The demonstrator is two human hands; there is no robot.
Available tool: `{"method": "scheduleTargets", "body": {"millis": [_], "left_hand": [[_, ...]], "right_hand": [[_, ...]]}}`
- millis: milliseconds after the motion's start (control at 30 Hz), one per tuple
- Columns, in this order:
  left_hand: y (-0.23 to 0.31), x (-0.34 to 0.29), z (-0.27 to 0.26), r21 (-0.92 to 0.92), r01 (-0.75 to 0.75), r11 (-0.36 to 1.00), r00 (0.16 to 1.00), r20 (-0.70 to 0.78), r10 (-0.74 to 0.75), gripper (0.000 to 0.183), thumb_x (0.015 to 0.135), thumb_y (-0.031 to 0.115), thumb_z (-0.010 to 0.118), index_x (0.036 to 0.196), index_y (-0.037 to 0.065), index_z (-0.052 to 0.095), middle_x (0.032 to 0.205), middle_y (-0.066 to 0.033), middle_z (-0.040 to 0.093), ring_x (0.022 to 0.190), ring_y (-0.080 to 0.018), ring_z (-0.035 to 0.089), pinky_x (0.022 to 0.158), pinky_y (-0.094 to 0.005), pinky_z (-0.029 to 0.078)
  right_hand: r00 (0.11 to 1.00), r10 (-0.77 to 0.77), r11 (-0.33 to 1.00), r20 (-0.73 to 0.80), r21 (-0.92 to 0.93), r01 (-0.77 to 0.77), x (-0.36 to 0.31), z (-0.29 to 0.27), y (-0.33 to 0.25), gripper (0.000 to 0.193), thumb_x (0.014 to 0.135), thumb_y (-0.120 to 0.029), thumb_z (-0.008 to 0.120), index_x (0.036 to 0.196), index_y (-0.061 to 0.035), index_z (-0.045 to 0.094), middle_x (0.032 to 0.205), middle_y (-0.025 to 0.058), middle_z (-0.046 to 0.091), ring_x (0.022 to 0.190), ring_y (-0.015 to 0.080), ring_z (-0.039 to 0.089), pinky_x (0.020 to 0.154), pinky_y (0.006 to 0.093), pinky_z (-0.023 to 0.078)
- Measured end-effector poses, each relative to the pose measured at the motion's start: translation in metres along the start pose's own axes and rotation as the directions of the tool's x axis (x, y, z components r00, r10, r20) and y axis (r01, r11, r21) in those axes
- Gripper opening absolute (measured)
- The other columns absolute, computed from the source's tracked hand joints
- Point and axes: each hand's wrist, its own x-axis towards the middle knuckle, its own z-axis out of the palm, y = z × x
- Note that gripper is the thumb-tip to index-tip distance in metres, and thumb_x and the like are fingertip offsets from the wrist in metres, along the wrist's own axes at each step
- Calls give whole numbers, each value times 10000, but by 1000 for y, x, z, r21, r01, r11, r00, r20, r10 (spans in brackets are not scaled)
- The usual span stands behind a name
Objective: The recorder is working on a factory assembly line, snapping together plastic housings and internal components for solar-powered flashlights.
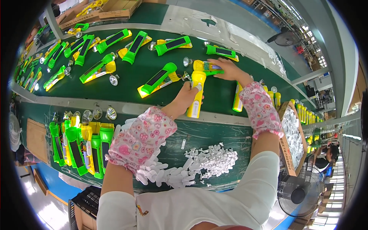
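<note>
My left hand [183, 99] is closed around a yellow flashlight casing [195, 104], its wide head pointing away from me over the near edge of the green belt. My right hand [229, 70] reaches over the belt, fingers on an opened flashlight [207, 66] with a yellow shell, exposed inner parts and a green edge. The yellow casing's head overlaps the near end of that flashlight. To the left lies a green flashlight body with a dark panel [158, 79] on a yellow half. A silver reflector [187, 61] sits just beyond the casing.
Several green and yellow flashlights [111, 41] cover the belt's left side. On my bench lie a row of flashlights [76, 147], small white plastic pieces [216, 161] and larger white pieces [168, 177]. A cardboard box of white parts [293, 134] stands right, near a floor fan [299, 194].
</note>
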Motion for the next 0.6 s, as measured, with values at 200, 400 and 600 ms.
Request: {"method": "scheduleTargets", "body": {"millis": [200, 400, 600], "left_hand": [[-18, 65, 18, 338, -132, 932, 929, -286, 235, 349, 898, 212, 612, 1112, -53, 536, 984, -152, 607, 842, -235, 601, 741, -328, 482], [11, -3, 68, 271, -52, 961, 992, -96, 80, 628, 835, 541, 621, 1158, 11, 529, 1253, -212, 491, 1194, -367, 444, 962, -456, 364], [5, -109, 13, -481, -216, 850, 965, 26, 260, 357, 889, 330, 654, 1157, 142, 513, 1026, -11, 572, 889, -156, 571, 731, -365, 467]], "right_hand": [[910, 220, 960, -352, 245, -137, -97, 7, -11, 604, 885, -268, 629, 1427, -162, 386, 1096, 211, 568, 1035, 366, 558, 904, 405, 448], [799, 214, 975, -562, 168, -143, -162, -12, -111, 576, 882, -255, 630, 1402, -121, 423, 1055, 220, 567, 957, 389, 568, 834, 407, 458], [756, 96, 991, -648, 129, -15, -99, -21, -270, 462, 862, -270, 652, 1270, -80, 550, 984, 155, 576, 935, 318, 589, 770, 383, 503]]}}
